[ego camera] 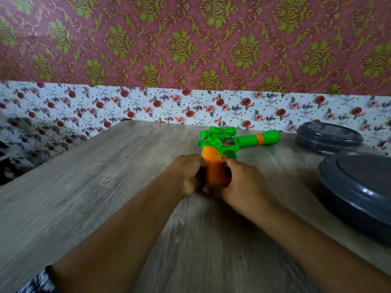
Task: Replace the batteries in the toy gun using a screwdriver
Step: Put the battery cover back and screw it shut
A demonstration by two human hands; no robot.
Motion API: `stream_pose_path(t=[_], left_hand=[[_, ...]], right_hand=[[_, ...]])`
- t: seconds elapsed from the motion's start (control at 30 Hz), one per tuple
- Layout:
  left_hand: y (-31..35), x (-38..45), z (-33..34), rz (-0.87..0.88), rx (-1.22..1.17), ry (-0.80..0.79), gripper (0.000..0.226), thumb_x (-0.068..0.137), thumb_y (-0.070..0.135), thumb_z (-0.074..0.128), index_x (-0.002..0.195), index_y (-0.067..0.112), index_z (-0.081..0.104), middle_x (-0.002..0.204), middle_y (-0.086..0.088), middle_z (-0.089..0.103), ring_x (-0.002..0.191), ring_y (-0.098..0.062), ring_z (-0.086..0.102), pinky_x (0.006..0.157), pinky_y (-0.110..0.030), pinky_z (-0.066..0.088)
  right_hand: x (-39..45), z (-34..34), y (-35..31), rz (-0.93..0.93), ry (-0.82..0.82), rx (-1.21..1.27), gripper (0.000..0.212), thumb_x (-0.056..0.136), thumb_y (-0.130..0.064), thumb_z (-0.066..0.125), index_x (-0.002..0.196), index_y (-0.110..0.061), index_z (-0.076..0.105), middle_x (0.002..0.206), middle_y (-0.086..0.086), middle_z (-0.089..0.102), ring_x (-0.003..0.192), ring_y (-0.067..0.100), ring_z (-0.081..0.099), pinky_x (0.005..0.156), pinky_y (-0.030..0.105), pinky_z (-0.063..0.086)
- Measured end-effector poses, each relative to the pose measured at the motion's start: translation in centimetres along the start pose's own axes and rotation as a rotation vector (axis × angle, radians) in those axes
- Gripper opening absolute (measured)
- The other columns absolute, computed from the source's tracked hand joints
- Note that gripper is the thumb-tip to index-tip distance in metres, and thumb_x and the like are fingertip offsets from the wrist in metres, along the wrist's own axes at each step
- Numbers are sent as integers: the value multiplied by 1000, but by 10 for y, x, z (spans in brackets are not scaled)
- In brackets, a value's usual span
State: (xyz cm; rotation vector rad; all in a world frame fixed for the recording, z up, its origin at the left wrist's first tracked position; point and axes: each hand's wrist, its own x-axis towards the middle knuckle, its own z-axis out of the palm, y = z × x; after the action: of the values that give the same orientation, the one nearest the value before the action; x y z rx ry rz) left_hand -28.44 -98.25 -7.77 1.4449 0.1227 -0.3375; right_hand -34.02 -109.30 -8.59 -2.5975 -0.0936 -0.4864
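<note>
Left hand [188, 176] and right hand [239, 180] both closed around orange grip of toy gun [228, 142], which lies on wooden table [105, 187], green barrel pointing right; no screwdriver or batteries visible; step seems work on grip's battery cover, open or shut cannot tell; next move needs firm hold of grip; dark containers [355, 187] near right

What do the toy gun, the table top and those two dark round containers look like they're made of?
Toy gun: glossy moulded plastic, bright green with an orange grip, highlights on the barrel. Table top: matte grey wood-grain, possibly laminate. Dark round containers: smooth shiny plastic, judging by soft reflections; metal can't be ruled out.
</note>
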Motion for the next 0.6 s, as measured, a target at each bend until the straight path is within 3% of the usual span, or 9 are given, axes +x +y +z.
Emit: stream_pose_path(t=[0.07, 0.27, 0.37, 0.43, 0.53, 0.6], left_hand=[[1, 2, -4, 20, 107, 62, 8, 91, 6, 49, 89, 1, 55, 90, -21, 53, 63, -26, 51, 50, -28, 42], [8, -2, -16, 105, 377, 147, 19, 87, 15, 64, 85, -2, 55, 73, -17, 56, 53, -24, 56, 39, -26, 52], [8, 0, -23, 106, 439, 153, 21, 86, 15, 64, 77, -1, 53, 70, -18, 59, 58, -30, 61, 67, -43, 60], [8, 2, -27, 124, 491, 170, 20, 86, 14, 63, 77, -3, 56, 71, -21, 62, 64, -34, 64, 76, -48, 58], [9, 5, -31, 204, 710, 244, 26, 84, 24, 63, 75, -1, 59, 67, -17, 61, 64, -31, 64, 61, -35, 57], [10, 5, -31, 266, 899, 297, 30, 84, 32, 60, 81, 2, 59, 73, -15, 61, 74, -30, 63, 52, -28, 44]], right_hand=[[-2, 1, -1, -17, -3, 13, 60, 65, -49, 76, 113, -18, 56, 112, 6, 65, 102, 24, 60, 80, 31, 47], [-4, 2, -3, -87, -22, 98, 56, 64, -41, 78, 112, -20, 60, 109, 4, 68, 98, 23, 62, 79, 32, 50], [-5, 5, -3, -115, -45, 93, 52, 65, -36, 77, 111, -20, 61, 108, 5, 68, 96, 24, 63, 78, 34, 51], [-5, 5, -3, -119, -50, 93, 51, 65, -35, 77, 111, -20, 61, 108, 5, 69, 96, 23, 63, 79, 34, 51], [-4, 0, -2, -135, -87, 99, 56, 66, -39, 78, 114, -19, 59, 110, 4, 68, 99, 23, 63, 82, 35, 51], [-1, -6, -1, -126, -126, 96, 61, 69, -37, 77, 122, -18, 53, 115, 5, 66, 103, 22, 62, 86, 34, 50]])
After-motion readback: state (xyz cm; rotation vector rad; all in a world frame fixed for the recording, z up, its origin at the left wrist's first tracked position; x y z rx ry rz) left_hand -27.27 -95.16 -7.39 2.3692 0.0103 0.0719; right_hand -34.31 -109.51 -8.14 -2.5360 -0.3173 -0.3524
